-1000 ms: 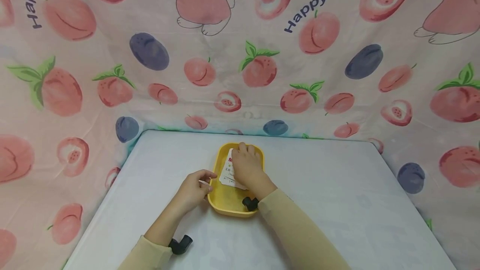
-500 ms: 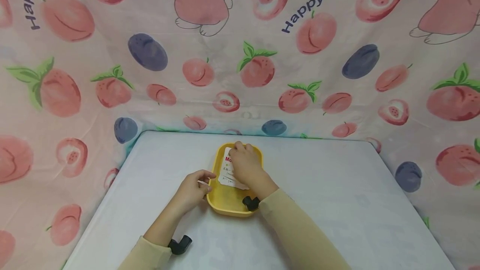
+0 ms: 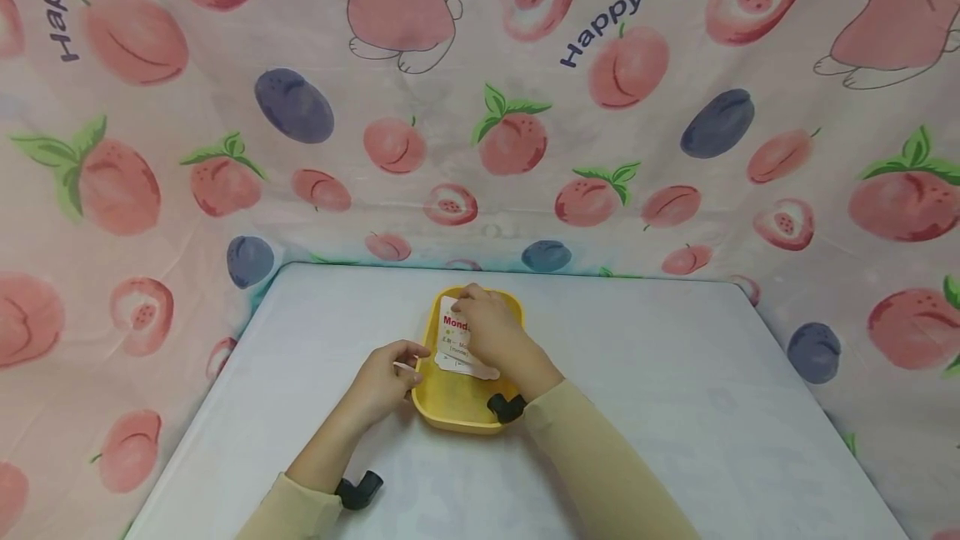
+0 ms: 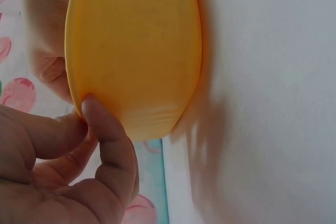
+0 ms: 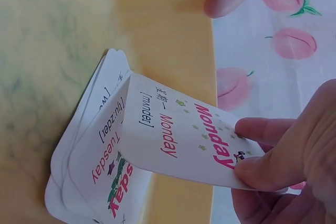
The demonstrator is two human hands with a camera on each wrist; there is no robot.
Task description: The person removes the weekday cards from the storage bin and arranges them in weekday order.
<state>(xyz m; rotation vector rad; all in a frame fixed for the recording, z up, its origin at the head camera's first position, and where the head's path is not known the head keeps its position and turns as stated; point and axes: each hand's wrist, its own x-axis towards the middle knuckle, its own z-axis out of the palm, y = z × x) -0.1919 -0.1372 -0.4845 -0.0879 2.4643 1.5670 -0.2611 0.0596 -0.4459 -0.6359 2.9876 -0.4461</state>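
Right hand (image 3: 487, 332) pinches the Monday card (image 5: 184, 142); it's peeled further off the stack (image 5: 94, 177) in the yellow tray (image 3: 453, 407) than a second ago, word now readable. Left hand (image 3: 382, 382) grips the tray's left rim, probably steadying. Tray mid-bench (image 3: 675, 373).

Yellow tray (image 3: 450, 407), mid-counter (image 3: 675, 390): your right hand (image 3: 491, 332) pinches the far end of a white "Monday" card (image 3: 455, 338) inside it; your left hand (image 3: 386, 377) grips its left rim. Fruit-print cloth (image 3: 150, 148) surrounds the counter.
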